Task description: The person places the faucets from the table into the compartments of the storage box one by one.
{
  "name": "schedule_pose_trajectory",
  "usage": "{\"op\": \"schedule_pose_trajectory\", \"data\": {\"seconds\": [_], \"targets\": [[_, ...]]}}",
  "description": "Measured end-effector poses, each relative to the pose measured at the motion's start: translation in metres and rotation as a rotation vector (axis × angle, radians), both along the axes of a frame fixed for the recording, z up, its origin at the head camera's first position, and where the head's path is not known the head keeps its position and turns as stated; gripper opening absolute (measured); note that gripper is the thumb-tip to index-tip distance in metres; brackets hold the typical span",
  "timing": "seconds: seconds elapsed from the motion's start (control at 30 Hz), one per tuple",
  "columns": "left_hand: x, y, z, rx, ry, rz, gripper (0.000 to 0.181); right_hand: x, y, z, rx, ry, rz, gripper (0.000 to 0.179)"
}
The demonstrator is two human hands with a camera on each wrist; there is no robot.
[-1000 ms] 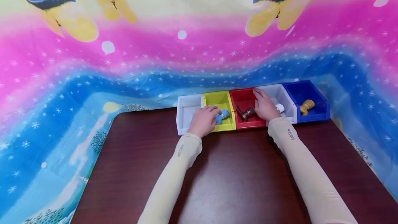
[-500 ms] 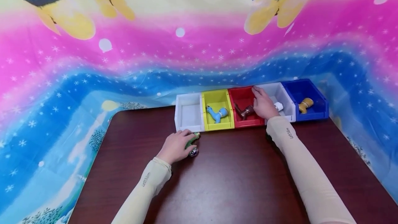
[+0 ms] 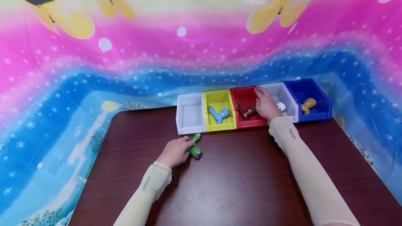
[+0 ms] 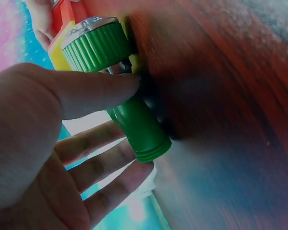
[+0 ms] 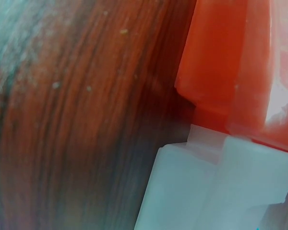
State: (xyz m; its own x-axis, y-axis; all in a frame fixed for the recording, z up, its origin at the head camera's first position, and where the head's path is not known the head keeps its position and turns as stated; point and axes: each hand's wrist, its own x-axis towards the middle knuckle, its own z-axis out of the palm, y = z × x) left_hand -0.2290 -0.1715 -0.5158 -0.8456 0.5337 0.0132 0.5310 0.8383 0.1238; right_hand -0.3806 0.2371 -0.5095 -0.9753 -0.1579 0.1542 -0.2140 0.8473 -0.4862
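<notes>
My left hand [image 3: 176,150] holds a green tap [image 3: 195,152] with a ribbed, chrome-capped knob, low over the table in front of the left white bin [image 3: 190,130]. In the left wrist view the thumb [image 4: 98,91] lies across the tap's body, with the other fingers [image 4: 117,184] on its far side. Up at the bin row, my right hand [image 3: 267,104] rests on the wall between the red bin [image 3: 246,95] and the right white bin [image 3: 290,105], fingers extended. Its fingers are out of sight in the right wrist view, which shows those bins' fronts.
Inside the yellow bin [image 3: 218,95] lies a blue tap [image 3: 220,115]. A brown tap [image 3: 246,112] is in the red bin, a white tap [image 3: 281,106] in the right white bin, and a gold tap [image 3: 309,105] in the blue bin [image 3: 301,88]. Printed cloth hangs behind the table.
From over the left white and yellow bins, my left hand has come back and left to the green tap, uncovering the blue tap. More of the green tap now shows. My right hand stays put.
</notes>
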Motion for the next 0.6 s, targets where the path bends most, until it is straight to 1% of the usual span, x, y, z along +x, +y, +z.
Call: {"op": "schedule_pose_trajectory", "data": {"seconds": [0.23, 0.3, 0.43, 0.5, 0.6], "targets": [[0.005, -0.002, 0.001, 0.017, 0.003, -0.018, 0.035, 0.000, -0.001, 0.000, -0.005, -0.009, -0.001, 0.059], [0.006, -0.003, 0.003, 0.029, -0.006, -0.019, 0.036, 0.000, -0.001, -0.001, -0.002, -0.013, -0.002, 0.059], [0.009, -0.003, 0.009, 0.107, -0.016, -0.021, 0.035, -0.001, 0.000, -0.002, -0.001, -0.012, -0.004, 0.059], [0.009, -0.002, 0.013, 0.154, -0.001, -0.034, 0.034, -0.001, 0.001, -0.002, -0.005, -0.014, -0.002, 0.059], [0.010, 0.000, 0.017, 0.211, 0.042, -0.059, 0.032, -0.001, 0.001, -0.002, -0.008, -0.012, -0.002, 0.059]]}}
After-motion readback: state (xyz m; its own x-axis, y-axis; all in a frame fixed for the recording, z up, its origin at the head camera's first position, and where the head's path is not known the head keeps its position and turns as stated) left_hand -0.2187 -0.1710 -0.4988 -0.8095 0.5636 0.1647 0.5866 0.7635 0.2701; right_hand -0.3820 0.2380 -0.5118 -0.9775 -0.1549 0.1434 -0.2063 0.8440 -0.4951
